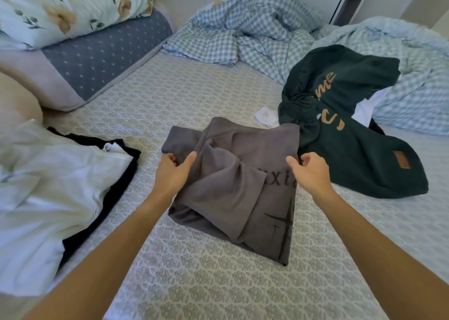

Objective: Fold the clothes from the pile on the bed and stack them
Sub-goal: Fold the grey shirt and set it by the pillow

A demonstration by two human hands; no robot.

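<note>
I have the grey shirt [233, 186] mid-bed, half folded; my left hand [173, 171] pinches its edge, my right hand [308, 171] grips the other. The dark green sweatshirt [349, 115] waits unfolded.

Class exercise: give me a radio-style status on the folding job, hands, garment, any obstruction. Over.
Left hand and right hand both gripping the grey shirt, part-folded on the bed. Dark green sweatshirt touching its far right corner. Over.
</note>
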